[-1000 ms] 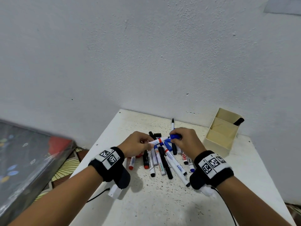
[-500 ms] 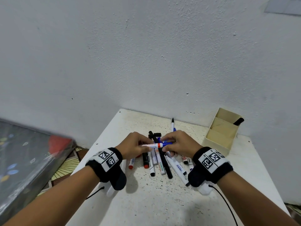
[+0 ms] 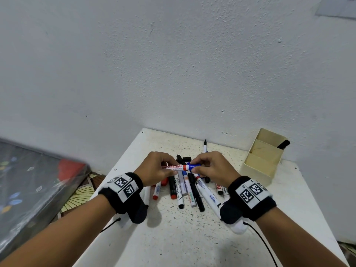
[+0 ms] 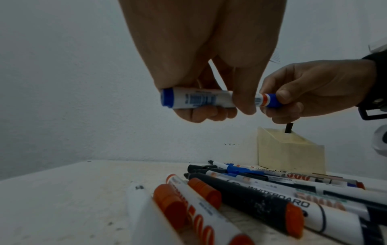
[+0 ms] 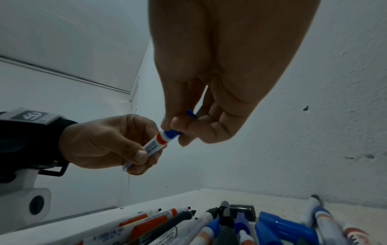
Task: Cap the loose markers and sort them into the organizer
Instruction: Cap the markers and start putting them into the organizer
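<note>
Above the pile I hold a white whiteboard marker (image 3: 174, 167) level between both hands. My left hand (image 3: 156, 168) grips its barrel (image 4: 199, 98). My right hand (image 3: 209, 166) pinches the blue cap (image 3: 193, 166) seated on the marker's right end (image 4: 271, 100), also seen in the right wrist view as a blue cap (image 5: 170, 134). Below lies a pile of loose markers (image 3: 189, 189) in red, black and blue. A beige organizer (image 3: 264, 157) stands at the back right, with one black marker (image 3: 283, 144) sticking out of its far compartment.
A thin black pen (image 3: 205, 146) lies near the wall behind the pile. A loose black cap (image 5: 243, 209) and blue caps (image 5: 278, 223) sit among the markers. The white table (image 3: 183, 237) ends close on the left; a dark patterned mattress (image 3: 28, 180) lies beyond it.
The right hand brought the blue cap from beside the marker tip onto the marker's end. Both hands drew together and lifted slightly above the pile.
</note>
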